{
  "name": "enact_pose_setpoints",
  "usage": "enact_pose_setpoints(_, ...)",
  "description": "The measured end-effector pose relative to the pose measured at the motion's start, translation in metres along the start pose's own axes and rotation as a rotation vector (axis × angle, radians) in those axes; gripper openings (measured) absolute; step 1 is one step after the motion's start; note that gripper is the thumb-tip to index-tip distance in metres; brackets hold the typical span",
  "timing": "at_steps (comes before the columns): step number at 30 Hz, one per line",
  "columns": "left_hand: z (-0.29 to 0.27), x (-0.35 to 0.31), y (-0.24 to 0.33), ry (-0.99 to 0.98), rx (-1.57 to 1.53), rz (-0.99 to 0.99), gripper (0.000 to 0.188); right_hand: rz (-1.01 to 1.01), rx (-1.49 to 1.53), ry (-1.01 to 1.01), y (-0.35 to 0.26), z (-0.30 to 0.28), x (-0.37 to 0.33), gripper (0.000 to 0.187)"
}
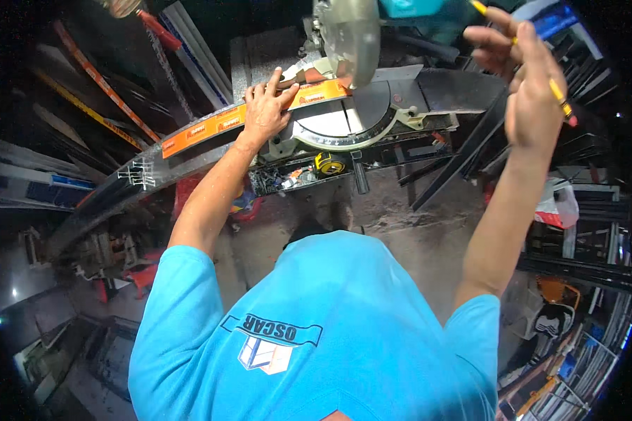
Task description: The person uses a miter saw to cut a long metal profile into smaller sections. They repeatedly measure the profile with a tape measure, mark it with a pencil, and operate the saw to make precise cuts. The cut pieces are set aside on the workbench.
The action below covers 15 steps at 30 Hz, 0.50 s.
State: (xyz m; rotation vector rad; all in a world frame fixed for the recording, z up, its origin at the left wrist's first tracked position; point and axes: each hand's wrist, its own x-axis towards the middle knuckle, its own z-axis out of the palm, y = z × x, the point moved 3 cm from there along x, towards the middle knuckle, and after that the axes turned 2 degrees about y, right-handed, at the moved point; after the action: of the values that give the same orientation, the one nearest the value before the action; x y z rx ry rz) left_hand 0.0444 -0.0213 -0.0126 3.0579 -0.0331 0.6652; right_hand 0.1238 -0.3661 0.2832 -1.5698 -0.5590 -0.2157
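A long aluminium profile (202,132) with an orange printed film lies along the fence of a miter saw (328,125). Its right end reaches beside the blade guard (358,42). My left hand (265,111) grips the profile just left of the saw's round table, with the fingers over its upper edge and the thumb toward the blade. Raised at the upper right, away from the saw, my right hand (530,91) holds a yellow pencil (557,91) with a pink eraser. The pencil runs slantwise among its fingers.
A yellow and black tape measure (328,163) sits in the cluttered tray under the saw, beside the saw's front handle (360,177). Several small cut pieces (139,172) stand on the bench's left part. Long profiles lean at both sides. A white and red plastic bag (559,203) hangs at right.
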Motion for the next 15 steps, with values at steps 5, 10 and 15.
enact_pose_setpoints(5,-0.003,-0.008,-0.006,0.047,-0.158,-0.069,0.074,0.030,-0.516,0.195,-0.101,0.086,0.032,0.020)
enact_pose_setpoints(10,-0.001,-0.002,0.004,0.047,-0.099,-0.083,0.064,0.129,-0.562,-0.197,-0.058,0.082,0.126,0.027)
enact_pose_setpoints(15,0.000,-0.005,0.001,0.045,-0.110,-0.097,0.061,0.223,-0.733,-0.440,-0.050,0.117,0.142,0.030)
